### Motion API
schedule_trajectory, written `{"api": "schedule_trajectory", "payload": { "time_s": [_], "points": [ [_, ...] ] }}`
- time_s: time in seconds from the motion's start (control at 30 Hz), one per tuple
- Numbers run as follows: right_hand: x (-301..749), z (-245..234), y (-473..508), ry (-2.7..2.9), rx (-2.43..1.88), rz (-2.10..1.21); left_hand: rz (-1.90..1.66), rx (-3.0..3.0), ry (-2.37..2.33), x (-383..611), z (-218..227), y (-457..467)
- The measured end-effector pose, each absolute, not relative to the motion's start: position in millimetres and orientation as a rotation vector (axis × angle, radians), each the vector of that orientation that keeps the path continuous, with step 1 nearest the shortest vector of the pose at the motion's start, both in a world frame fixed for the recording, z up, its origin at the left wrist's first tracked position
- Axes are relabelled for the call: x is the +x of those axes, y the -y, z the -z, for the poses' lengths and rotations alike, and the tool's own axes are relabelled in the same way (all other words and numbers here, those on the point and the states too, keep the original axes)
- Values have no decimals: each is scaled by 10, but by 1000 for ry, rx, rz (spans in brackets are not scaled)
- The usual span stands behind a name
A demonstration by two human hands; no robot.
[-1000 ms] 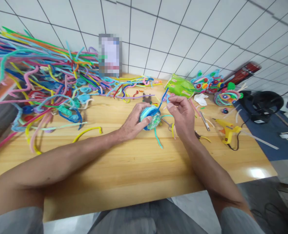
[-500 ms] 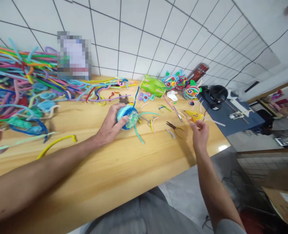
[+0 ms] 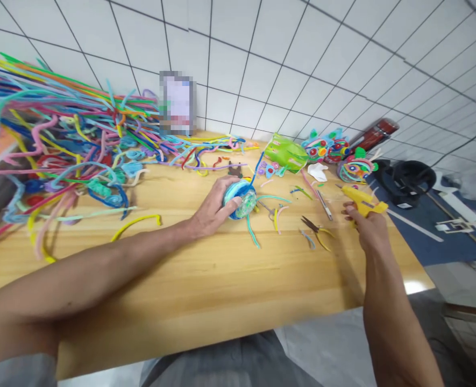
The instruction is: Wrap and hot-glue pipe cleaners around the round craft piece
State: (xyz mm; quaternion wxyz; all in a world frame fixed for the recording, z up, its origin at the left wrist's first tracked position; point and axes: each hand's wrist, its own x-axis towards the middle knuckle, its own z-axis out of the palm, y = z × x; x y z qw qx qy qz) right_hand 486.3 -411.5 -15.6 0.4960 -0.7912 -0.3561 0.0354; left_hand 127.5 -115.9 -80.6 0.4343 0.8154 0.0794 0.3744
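My left hand (image 3: 212,210) is wrapped round a round pipe-cleaner craft (image 3: 246,206), blue and light blue at its rim with a mottled green face. A dark blue stem (image 3: 257,169) sticks up from it. Over at the right, my right hand (image 3: 370,228) grips the handle of a yellow glue gun (image 3: 359,198), whose nozzle points left. Pliers with yellow handles (image 3: 321,232) lie open on the wood between the two hands. Close to the craft are short pipe-cleaner pieces (image 3: 254,234) in teal, yellow and pink.
A heap of coloured pipe cleaners (image 3: 80,140) covers the table's left side. Finished colourful crafts (image 3: 354,167), a green packet (image 3: 285,152) and a reddish bottle (image 3: 378,134) stand by the tiled wall. A pen (image 3: 324,206) lies near the glue gun. The table (image 3: 205,301) ends at the right.
My right hand has closed on the glue gun's handle and tilted it up off the table. The camera view has swung, shifting everything rightward. My left hand still holds the craft.
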Motion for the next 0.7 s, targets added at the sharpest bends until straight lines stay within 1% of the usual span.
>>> {"api": "schedule_trajectory", "payload": {
  "time_s": [0.07, 0.2, 0.33, 0.4, 0.57, 0.7],
  "points": [
    [4579, 42, 3958, 854, -1877, -156, -935, 2035, -197, 1279, 809, 1162],
    [3883, -124, 3540, 960, -1744, -497, -936, 2037, -211, 1284, 814, 1162],
    [3445, -130, 3172, 1097, -1714, -673, -929, 2046, -197, 1281, 811, 1168],
    [3380, -81, 3079, 1137, -1713, -679, -939, 2047, -186, 1281, 807, 1173],
    [3457, 61, 3079, 1195, -1769, -574, -941, 2037, -193, 1291, 799, 1184],
    [3492, 100, 3109, 1180, -1768, -569, -949, 2035, -192, 1304, 799, 1191]
  ]
}}
